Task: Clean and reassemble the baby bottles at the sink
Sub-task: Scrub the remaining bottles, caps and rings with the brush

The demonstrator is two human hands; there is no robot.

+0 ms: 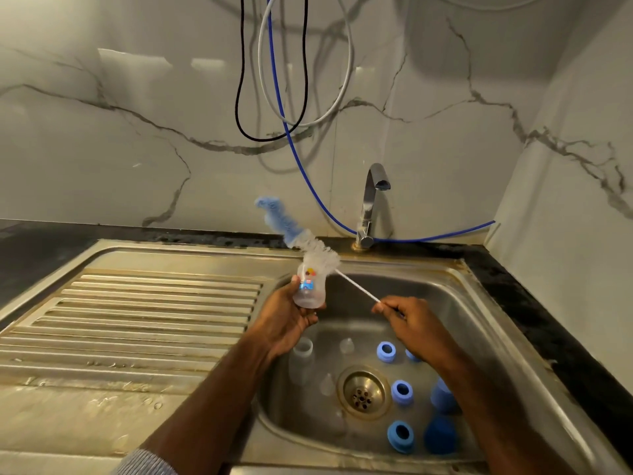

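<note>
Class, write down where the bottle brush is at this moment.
In the head view, the bottle brush is above the sink's back-left corner, left of the tap; the right hand pinches its thin handle beside the left-hand-held bottle.

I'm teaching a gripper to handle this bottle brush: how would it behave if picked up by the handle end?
Probably whippy: the bottle brush has a thin wire stem, pinched at its end by the right hand. Its bristle head looks soft and bends at the blue tip. Likely light, though head-heavy.
</note>
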